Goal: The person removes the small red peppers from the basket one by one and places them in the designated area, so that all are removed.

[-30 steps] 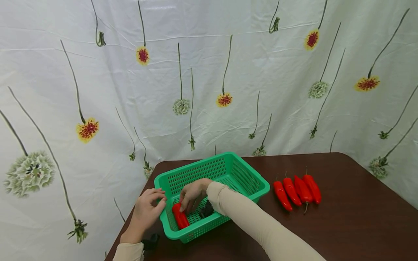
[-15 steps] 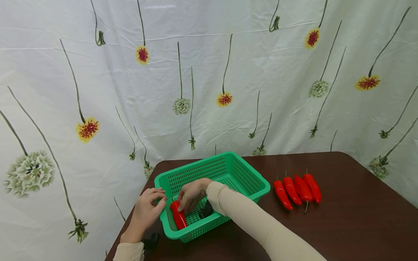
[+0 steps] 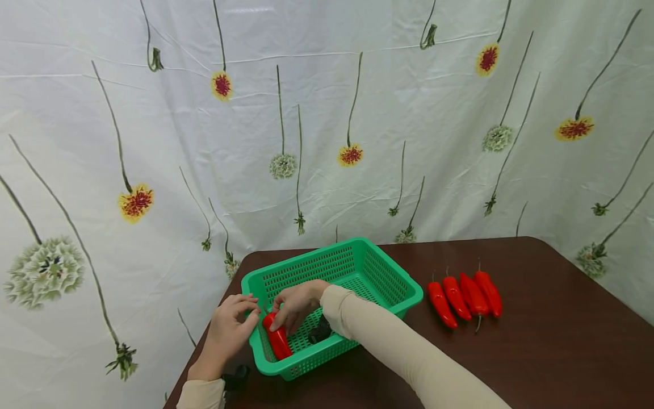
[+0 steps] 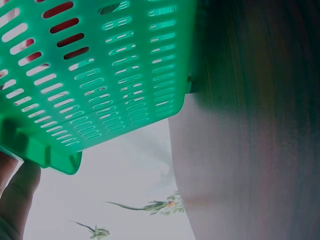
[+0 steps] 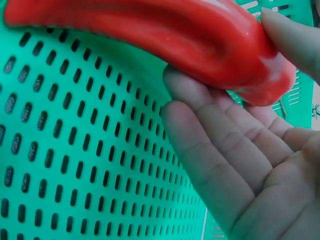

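Observation:
A red chili pepper [image 3: 278, 339] is at the left end of the green plastic basket [image 3: 390, 307], inside it. My right hand [image 3: 298, 304] reaches into the basket and holds this pepper by its thick upper end. In the right wrist view the thumb lies on one side of the glossy pepper [image 5: 200, 42], with the fingertips [image 5: 185, 120] under the other. My left hand [image 3: 232, 326] holds the basket's left rim. From the left wrist, its fingers [image 4: 20, 192] show right at the rim, outside the slotted wall [image 4: 105, 75].
Several red chili peppers [image 3: 472, 298] lie side by side on the dark brown table [image 3: 552, 341], right of the basket. The black wrist camera [image 3: 321, 329] sits under my right wrist. Behind the table hangs a white flower-patterned curtain [image 3: 327, 199].
My right hand has moved slightly left inside the basket, and the pepper has shifted left with it toward the end wall. The left hand stays at the rim.

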`<state>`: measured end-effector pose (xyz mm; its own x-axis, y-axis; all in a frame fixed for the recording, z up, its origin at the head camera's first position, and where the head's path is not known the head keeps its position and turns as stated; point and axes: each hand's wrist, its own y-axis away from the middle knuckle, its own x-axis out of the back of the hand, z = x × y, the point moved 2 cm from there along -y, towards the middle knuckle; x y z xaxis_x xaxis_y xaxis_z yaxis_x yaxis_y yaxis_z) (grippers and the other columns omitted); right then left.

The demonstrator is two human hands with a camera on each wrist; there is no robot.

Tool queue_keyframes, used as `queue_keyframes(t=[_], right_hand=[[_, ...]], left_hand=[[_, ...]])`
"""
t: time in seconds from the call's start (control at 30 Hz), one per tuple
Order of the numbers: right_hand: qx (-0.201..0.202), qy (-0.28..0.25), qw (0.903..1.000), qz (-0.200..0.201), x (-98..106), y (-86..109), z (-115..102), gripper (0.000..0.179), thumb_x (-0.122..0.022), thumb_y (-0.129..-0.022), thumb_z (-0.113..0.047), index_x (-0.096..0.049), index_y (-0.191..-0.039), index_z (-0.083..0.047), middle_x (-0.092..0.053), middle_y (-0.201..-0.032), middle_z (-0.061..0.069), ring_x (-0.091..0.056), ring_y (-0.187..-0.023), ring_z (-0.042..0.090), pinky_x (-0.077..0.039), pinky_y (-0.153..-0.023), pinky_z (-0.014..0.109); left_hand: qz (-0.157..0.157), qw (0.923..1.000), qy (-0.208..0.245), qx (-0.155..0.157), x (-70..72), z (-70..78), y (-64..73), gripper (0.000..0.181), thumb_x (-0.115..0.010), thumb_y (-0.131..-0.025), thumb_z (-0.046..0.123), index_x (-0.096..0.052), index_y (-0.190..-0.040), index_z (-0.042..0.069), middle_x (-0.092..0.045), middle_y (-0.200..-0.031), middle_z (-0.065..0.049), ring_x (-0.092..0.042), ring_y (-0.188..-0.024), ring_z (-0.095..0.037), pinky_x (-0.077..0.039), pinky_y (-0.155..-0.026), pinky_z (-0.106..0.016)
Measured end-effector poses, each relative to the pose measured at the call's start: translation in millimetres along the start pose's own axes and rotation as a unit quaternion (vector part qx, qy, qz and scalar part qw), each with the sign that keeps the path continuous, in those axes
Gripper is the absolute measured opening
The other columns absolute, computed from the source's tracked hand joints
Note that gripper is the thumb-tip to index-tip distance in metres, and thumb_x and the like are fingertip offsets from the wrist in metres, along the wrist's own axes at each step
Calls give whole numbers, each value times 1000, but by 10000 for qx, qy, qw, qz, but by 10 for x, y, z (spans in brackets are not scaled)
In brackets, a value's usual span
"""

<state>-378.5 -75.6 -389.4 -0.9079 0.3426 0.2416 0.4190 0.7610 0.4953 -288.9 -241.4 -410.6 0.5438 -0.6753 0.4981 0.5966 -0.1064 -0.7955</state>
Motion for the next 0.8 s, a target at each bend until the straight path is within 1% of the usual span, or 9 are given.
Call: queue_keyframes(t=[0.17,0.3,0.4,0.63,0.8], right_hand=[[36,33,10000,-28,9,6,-8,20,-67,-94,-9,-53,-109,-5,-69,-106,13,-72,-87,26,-60,-85,44],[101,113,9999,-39,13,23,-24,21,-67,-94,-9,-53,-110,-5,-69,-106,12,-73,-89,26,-60,-87,44],[142,106,9998,46,22,40,-40,21,-67,-94,-10,-54,-110,-6,-70,-105,12,-73,-90,26,-59,-88,45],[245,-118,9992,298,83,79,-69,22,-68,-94,-11,-56,-112,-6,-70,-107,11,-74,-94,28,-57,-92,48],[412,-417,9973,446,143,119,-66,24,-67,-94,-10,-57,-116,-6,-71,-108,11,-74,-94,28,-59,-89,45]], left_hand=[[6,10000,-23,-49,-2,7,2,14,-67,-77,-7,-75,-74,3,-75,-92,-12,-67,-95,-30,-45,-84,-8],[-23,10000,-28,18,-3,-3,8,14,-67,-78,-7,-75,-74,5,-75,-93,-11,-67,-96,-29,-43,-84,-6],[-37,10000,-27,63,-8,-16,5,15,-67,-78,-7,-75,-74,5,-75,-93,-11,-67,-96,-29,-41,-85,-4],[-36,10000,-19,79,-14,-33,-2,15,-69,-77,-7,-76,-75,6,-76,-93,-10,-67,-96,-29,-38,-87,0],[-25,9999,-9,103,-18,-33,-7,15,-70,-77,-7,-76,-75,6,-76,-92,-9,-68,-95,-29,-35,-88,2]])
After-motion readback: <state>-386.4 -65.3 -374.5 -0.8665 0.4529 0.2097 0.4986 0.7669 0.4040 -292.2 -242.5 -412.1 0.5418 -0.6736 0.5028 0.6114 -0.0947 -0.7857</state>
